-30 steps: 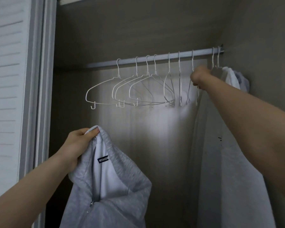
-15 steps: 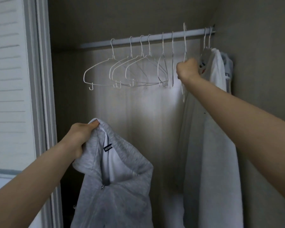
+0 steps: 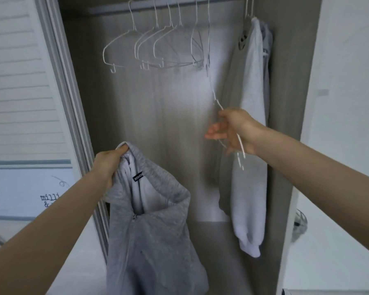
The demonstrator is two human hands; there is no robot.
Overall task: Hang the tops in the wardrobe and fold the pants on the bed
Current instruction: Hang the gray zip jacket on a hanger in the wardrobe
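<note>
Hoodie (image 3: pixel 149 226) gripped L hand (image 3: pixel 107 165) | R hand (image 3: pixel 237 130) holds hanger (image 3: pixel 240 143)

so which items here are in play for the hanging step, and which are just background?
In play:
- grey zip hoodie, gripped at the collar by the left hand
- white wire hanger, held in the right hand

Background:
- empty hangers hooked above
- light tops already hung at the right
- louvred door

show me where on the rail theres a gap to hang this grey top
The free stretch of rail lies between the empty white hangers and the hung white top at the right end. Left of it, the hangers crowd together.
</note>
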